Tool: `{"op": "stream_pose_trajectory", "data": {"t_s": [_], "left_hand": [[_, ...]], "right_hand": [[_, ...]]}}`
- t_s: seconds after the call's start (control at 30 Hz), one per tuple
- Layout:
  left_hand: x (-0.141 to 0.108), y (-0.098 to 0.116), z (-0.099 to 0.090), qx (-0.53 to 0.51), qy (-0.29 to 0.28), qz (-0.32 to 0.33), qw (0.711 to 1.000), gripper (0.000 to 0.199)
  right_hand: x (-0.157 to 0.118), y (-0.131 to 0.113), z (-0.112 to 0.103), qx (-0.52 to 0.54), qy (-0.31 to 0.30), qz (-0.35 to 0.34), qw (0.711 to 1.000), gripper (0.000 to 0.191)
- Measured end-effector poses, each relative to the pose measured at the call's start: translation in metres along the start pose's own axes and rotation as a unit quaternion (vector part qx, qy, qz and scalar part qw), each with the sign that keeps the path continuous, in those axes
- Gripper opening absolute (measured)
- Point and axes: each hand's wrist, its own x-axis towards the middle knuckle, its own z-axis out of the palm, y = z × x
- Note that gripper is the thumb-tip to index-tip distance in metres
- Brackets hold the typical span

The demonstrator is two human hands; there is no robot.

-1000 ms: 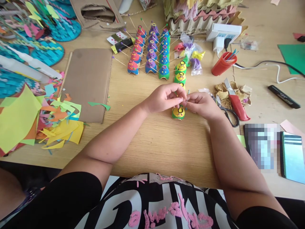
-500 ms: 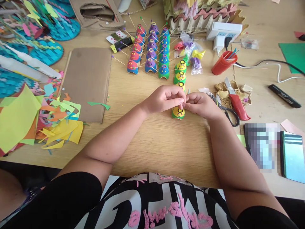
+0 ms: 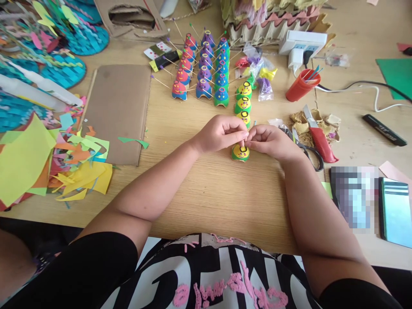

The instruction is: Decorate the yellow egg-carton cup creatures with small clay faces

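Observation:
A yellow-and-green egg-carton caterpillar (image 3: 242,104) lies lengthwise before me, each bump bearing a small smiling face and a dark ring on top. Just above its nearest bump (image 3: 240,153), my left hand (image 3: 222,135) and my right hand (image 3: 272,141) meet at the fingertips. Both hands are closed in a pinch; whatever is between the fingers is too small or hidden to make out. Part of the caterpillar's middle is covered by my hands. Beyond stand a red-and-blue row (image 3: 183,77), a purple row (image 3: 204,73) and a blue-and-green row (image 3: 221,79), with thin sticks poking out sideways.
Cardboard (image 3: 116,111) and paper scraps (image 3: 83,171) lie to the left. On the right are scissors (image 3: 313,159), a red-handled knife (image 3: 322,141), a red cup (image 3: 302,86), a power strip (image 3: 304,40) and a phone (image 3: 395,210). Bagged clay (image 3: 265,86) sits behind the caterpillar.
My fingertips have shifted very slightly to the left above the nearest bump, the right hand's a little more. Otherwise the table looks the same.

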Motion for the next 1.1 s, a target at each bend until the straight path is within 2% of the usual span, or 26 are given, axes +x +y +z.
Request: {"op": "stream_pose_trajectory", "data": {"t_s": [0.17, 0.53, 0.8, 0.93, 1.1], "left_hand": [[0.0008, -0.0043, -0.0030, 0.032, 0.044, 0.022, 0.998, 0.035], [-0.0009, -0.0003, -0.0046, 0.087, 0.014, 0.024, 0.996, 0.059], [-0.0010, -0.0022, -0.0052, 0.100, 0.015, 0.027, 0.994, 0.055], [-0.0015, -0.0068, -0.0054, 0.122, 0.005, 0.031, 0.992, 0.042], [-0.0017, -0.0087, -0.0041, 0.166, -0.024, 0.024, 0.986, 0.032]], "right_hand": [[-0.0014, -0.0019, 0.0009, 0.011, 0.004, 0.000, 1.000, 0.046], [-0.0005, 0.0001, 0.0007, -0.084, -0.001, 0.005, 0.996, 0.046], [-0.0013, -0.0014, 0.0015, -0.064, 0.000, 0.003, 0.998, 0.048], [-0.0012, 0.0004, 0.0028, 0.007, 0.050, 0.004, 0.999, 0.045], [0.0006, 0.0012, 0.0077, 0.085, 0.142, -0.044, 0.985, 0.045]]}}
